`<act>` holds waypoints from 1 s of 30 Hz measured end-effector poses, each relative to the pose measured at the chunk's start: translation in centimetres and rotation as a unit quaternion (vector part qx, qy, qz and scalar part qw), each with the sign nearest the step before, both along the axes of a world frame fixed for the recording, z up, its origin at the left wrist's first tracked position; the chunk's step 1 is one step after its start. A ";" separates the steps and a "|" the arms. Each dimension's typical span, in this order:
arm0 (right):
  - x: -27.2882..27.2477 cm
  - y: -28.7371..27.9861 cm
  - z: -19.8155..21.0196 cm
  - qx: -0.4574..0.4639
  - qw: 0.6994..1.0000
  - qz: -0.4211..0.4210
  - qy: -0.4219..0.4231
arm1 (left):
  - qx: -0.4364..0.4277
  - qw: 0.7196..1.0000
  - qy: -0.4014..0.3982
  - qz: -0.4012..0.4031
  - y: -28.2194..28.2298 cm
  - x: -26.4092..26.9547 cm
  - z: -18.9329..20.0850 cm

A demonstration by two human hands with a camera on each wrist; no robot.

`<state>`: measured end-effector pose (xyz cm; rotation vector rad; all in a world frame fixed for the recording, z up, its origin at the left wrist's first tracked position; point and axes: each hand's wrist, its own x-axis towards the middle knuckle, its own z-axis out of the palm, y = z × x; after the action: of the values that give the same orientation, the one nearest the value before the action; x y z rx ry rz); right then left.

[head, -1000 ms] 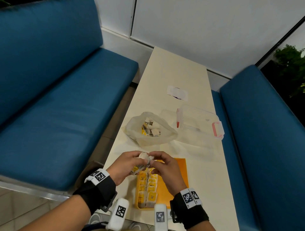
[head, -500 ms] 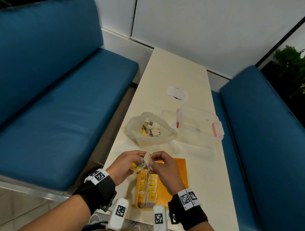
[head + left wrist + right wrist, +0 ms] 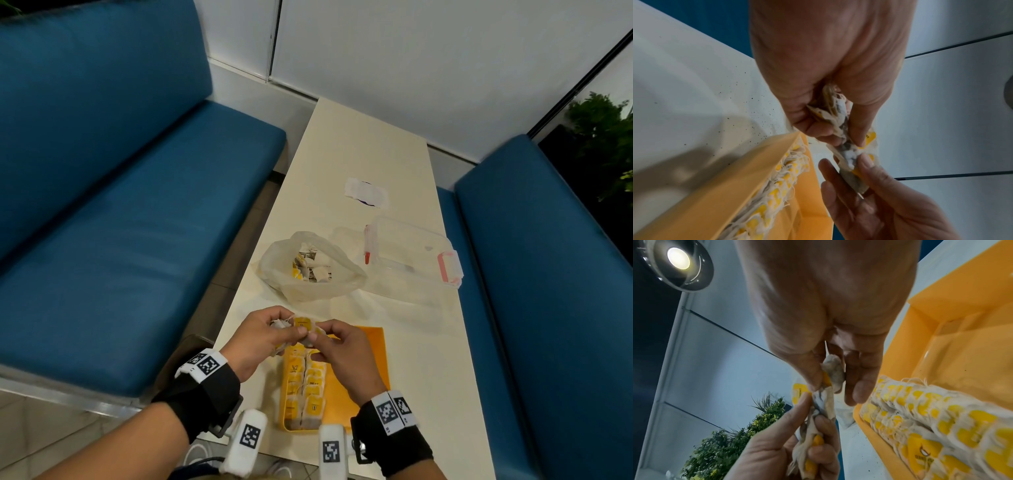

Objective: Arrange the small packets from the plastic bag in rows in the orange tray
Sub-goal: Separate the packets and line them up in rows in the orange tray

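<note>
Both hands meet above the far end of the orange tray, which lies at the table's near edge. My left hand grips a bunch of small white packets with yellow tags. My right hand pinches one packet at the edge of that bunch, thumb against fingers. Two rows of packets fill the tray's left side; its right side is bare. The clear plastic bag with more packets lies beyond the tray.
A clear lidded box with red clips stands right of the bag. A small white wrapper lies farther up the narrow cream table. Blue benches flank the table on both sides.
The hands have shifted slightly; a yellow-tagged packet now shows on top of the bunch, and my right fingers have moved to pinch a packet at its edge.
</note>
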<state>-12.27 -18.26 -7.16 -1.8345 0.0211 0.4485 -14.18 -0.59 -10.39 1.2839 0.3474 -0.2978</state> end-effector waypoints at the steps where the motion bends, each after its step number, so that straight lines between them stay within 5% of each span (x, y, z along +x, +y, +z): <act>1: 0.1 -0.2 -0.2 -0.008 1.000 -0.013 -0.003 | -0.001 1.000 0.000 -0.001 0.1 0.0 0.0; 14: 0.4 -3.2 -1.0 -0.235 0.961 0.038 -0.140 | 0.020 0.999 0.022 0.017 1.7 -0.4 -0.3; 25: -1.2 -5.2 -1.8 -0.224 0.971 0.086 0.013 | 0.041 0.999 0.025 -0.011 1.5 -0.6 -1.1; 30: -0.6 -5.7 -2.1 -0.276 0.959 0.067 -0.006 | 0.071 0.997 0.017 -0.016 1.4 -0.6 -1.4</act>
<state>-12.85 -23.93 -9.30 -2.3992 0.0147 0.5652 -14.76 0.84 -11.76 1.4269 0.3831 -0.3263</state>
